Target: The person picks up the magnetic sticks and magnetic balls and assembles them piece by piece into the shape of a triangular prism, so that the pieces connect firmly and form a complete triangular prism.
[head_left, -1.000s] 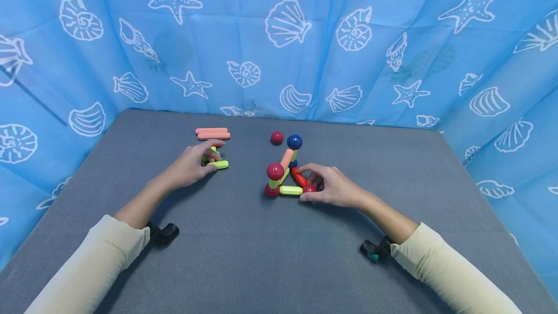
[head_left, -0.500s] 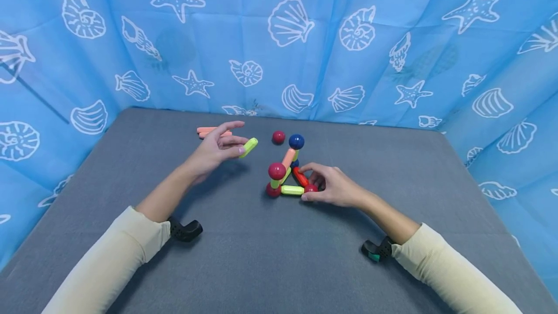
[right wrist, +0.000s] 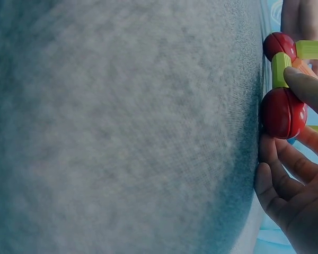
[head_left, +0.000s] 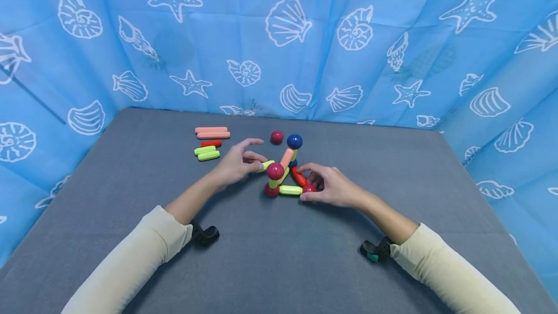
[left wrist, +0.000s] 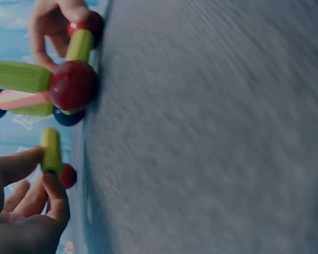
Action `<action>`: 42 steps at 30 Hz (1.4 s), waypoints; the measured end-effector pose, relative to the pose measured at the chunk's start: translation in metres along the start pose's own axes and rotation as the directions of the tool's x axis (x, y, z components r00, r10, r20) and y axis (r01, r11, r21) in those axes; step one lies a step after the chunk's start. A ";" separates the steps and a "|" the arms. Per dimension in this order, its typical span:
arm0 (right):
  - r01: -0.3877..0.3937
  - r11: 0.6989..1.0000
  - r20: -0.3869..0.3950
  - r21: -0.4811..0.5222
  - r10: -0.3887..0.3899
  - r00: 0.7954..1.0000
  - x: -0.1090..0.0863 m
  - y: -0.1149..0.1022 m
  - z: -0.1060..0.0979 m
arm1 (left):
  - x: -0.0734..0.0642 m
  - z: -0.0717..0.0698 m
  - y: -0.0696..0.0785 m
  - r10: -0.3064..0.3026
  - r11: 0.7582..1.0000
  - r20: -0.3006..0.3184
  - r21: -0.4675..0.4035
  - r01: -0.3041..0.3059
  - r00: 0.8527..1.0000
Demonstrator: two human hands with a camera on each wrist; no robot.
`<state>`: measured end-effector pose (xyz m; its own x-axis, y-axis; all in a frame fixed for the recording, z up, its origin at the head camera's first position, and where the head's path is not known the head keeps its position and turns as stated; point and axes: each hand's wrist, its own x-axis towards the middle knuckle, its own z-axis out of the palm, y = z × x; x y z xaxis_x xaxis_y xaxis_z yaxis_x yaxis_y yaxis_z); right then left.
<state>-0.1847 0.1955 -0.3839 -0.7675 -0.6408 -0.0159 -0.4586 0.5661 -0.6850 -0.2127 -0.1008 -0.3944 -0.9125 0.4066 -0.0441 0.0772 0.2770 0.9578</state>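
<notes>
My left hand (head_left: 237, 163) pinches a yellow-green rod (left wrist: 51, 151) between thumb and finger, close to the left side of a ball-and-rod frame. That frame has a raised dark-red ball (head_left: 275, 171) and a raised blue ball (head_left: 294, 141), joined by a pink rod (head_left: 286, 158). Along its base run a red rod (head_left: 298, 176) and a yellow-green front rod (head_left: 290, 190). My right hand (head_left: 330, 185) holds the front right red ball (right wrist: 281, 114), its thumb reaching to the front rod in the right wrist view. Fingers partly cover that ball from above.
On the grey table (head_left: 253, 256), at the left, lie two pink rods (head_left: 213, 135), a short red rod (head_left: 211, 143) and two yellow-green rods (head_left: 208, 155). Behind the frame sits a loose red ball (head_left: 276, 137). A blue shell-print curtain (head_left: 244, 38) borders the table's far side.
My left hand has picked a yellow-green rod from the group at the left and carried it right, up to the frame. The right hand stays on its red ball.
</notes>
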 end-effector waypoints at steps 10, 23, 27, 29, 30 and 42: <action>0.000 1.000 0.000 -0.005 0.000 1.000 0.001 0.000 0.000 | 0.002 0.003 -0.005 0.066 0.932 0.055 0.352 -0.082 0.996; 0.014 1.000 -0.004 0.011 -0.014 1.000 0.000 0.001 0.000 | 0.006 0.001 0.013 0.029 0.993 0.017 0.111 -0.031 0.999; 0.023 1.000 -0.006 0.017 -0.023 1.000 -0.001 0.000 0.000 | 0.005 -0.001 0.025 0.002 1.000 -0.015 -0.027 -0.002 1.000; 0.024 0.999 -0.004 0.023 -0.024 1.000 -0.001 0.001 0.000 | 0.004 -0.001 0.030 -0.008 0.996 -0.013 -0.091 0.007 1.000; 0.017 1.000 -0.003 0.026 -0.017 1.000 0.000 0.001 0.000 | 0.003 0.000 0.032 -0.011 0.994 -0.008 -0.112 0.010 1.000; 0.007 1.000 0.006 0.017 -0.008 1.000 0.000 0.001 0.000 | 0.006 0.008 0.044 -0.026 0.983 0.064 -0.179 0.037 0.998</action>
<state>-0.1854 0.1960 -0.3842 -0.7615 -0.6481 -0.0148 -0.4565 0.5523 -0.6976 -0.2116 -0.0796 -0.3546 -0.8866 0.4543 -0.0866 -0.0294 0.1314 0.9909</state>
